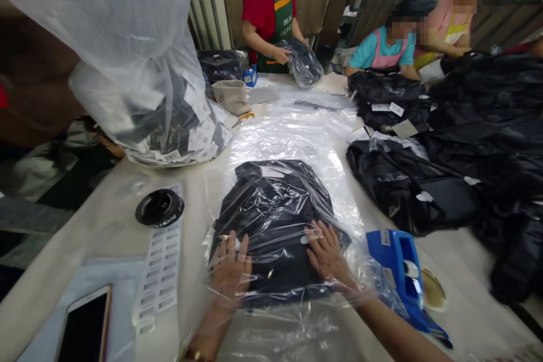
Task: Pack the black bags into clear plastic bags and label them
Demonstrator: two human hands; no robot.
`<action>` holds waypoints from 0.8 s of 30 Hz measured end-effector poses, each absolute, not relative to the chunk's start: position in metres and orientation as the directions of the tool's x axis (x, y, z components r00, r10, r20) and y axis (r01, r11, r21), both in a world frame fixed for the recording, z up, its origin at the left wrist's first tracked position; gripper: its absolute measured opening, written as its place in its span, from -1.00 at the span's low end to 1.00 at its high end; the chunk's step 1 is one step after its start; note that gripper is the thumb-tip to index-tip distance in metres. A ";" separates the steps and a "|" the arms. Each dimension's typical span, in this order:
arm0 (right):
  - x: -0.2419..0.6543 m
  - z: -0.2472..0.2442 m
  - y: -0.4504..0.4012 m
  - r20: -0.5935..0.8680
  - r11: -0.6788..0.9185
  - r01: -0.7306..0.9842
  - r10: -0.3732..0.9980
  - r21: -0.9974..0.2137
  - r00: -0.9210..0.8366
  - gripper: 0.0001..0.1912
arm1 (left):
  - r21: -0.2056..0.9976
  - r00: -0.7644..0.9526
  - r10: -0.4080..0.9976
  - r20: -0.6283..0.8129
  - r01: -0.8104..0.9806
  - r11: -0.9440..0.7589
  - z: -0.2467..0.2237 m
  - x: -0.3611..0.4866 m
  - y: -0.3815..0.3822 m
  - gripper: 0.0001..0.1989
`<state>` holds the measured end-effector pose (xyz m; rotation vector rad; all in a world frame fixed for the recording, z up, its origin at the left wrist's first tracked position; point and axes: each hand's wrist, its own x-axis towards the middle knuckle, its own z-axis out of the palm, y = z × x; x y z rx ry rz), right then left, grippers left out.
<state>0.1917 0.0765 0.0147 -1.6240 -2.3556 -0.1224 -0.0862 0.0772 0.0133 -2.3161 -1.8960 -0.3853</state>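
Right hand (pixel 327 253) on black bag (pixel 275 257)

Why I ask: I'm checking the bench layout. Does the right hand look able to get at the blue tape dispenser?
Probably yes: the blue tape dispenser sits just right of the right hand, its top uncovered, though loose clear plastic between them might snag.

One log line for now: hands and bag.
Left hand: open on black bag | right hand: open on black bag | clear plastic bag: around black bag | blue tape dispenser: at right
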 end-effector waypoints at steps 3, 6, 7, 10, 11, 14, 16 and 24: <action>0.178 0.027 0.069 0.297 0.313 0.949 0.903 0.036 -0.309 -0.54 | 0.059 0.196 0.945 0.261 0.974 -0.218 0.013 -0.089 0.079 -0.58; 0.156 0.035 0.051 0.371 0.344 0.937 0.863 0.067 -0.343 -0.56 | 0.057 0.218 0.949 0.228 0.970 -0.236 0.011 -0.092 0.080 -0.56; 0.148 0.036 0.043 0.380 0.408 0.910 0.832 0.075 -0.405 -0.55 | 0.058 0.223 0.950 0.219 0.969 -0.241 0.011 -0.092 0.081 -0.55; 0.127 0.033 0.021 0.349 0.601 0.791 0.722 0.112 -0.597 -0.40 | 0.057 0.221 0.952 0.212 0.970 -0.237 0.011 -0.094 0.081 -0.55; 0.122 0.029 0.016 0.351 0.616 0.777 0.704 0.129 -0.617 -0.38 | 0.059 0.219 0.952 0.213 0.970 -0.236 0.010 -0.094 0.081 -0.55; 0.111 0.010 0.012 0.427 0.563 0.804 0.690 0.191 -0.584 -0.48 | 0.073 0.221 0.951 0.218 0.968 -0.242 0.009 -0.095 0.080 -0.54; 0.105 -0.005 0.017 0.486 0.525 0.825 0.676 0.209 -0.554 -0.51 | 0.086 0.227 0.947 0.228 0.964 -0.251 0.008 -0.096 0.080 -0.54; 0.075 -0.034 0.027 0.473 0.457 0.888 0.772 0.053 -0.426 -0.57 | 0.054 0.258 0.866 0.429 0.949 -0.309 0.015 -0.098 0.069 -0.51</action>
